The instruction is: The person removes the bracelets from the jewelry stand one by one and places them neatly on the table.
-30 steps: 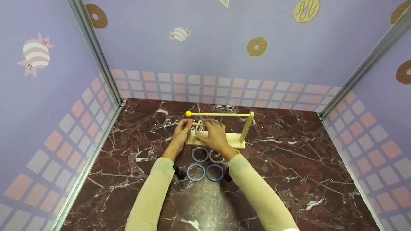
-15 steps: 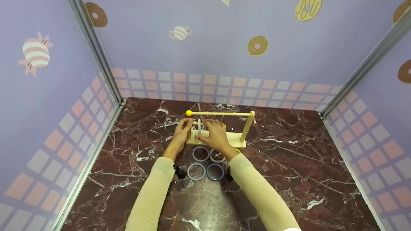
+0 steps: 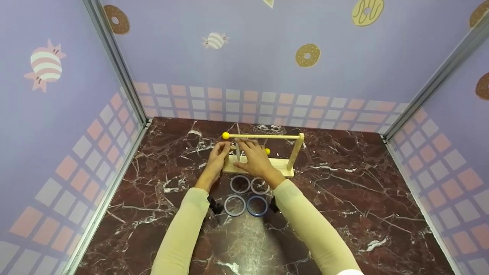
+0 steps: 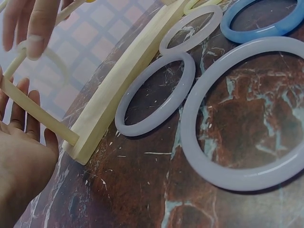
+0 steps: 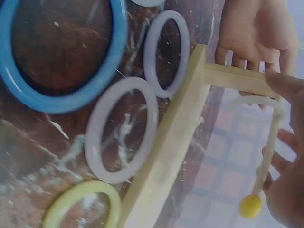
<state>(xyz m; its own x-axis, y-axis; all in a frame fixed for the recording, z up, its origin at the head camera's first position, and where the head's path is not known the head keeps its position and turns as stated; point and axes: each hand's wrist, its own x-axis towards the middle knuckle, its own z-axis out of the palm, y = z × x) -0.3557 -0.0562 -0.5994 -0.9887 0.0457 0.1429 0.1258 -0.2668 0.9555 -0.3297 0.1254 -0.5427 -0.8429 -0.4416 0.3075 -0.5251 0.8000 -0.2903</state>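
Note:
A wooden bangle stand (image 3: 280, 165) has an upper rod (image 3: 263, 136) and a shorter lower rod (image 5: 269, 156), each tipped by a yellow ball. My left hand (image 3: 216, 160) grips the short left post (image 4: 40, 114) near its top, several fingers lying behind it. A whitish bangle (image 3: 237, 149) hangs round the lower rod close to that post, blurred in the wrist views. My right hand (image 3: 255, 157) is over this rod with fingers spread, the thumb near the post top and other fingers beside the rod. Its contact with the bangle is partly hidden.
In front of the stand lie two pale lilac bangles (image 4: 135, 129), a pale pinkish bangle (image 5: 93, 142) and a blue bangle (image 3: 257, 214) on the dark red marble surface (image 3: 344, 206). A yellow bangle (image 5: 80, 188) lies near the base. Patterned walls (image 3: 259, 68) enclose the surface.
The whitish bangle has turned from tilted to nearly edge-on. My right hand's fingers have shifted slightly left over it, uncovering the lower rod's yellow ball. My left hand stays on the post.

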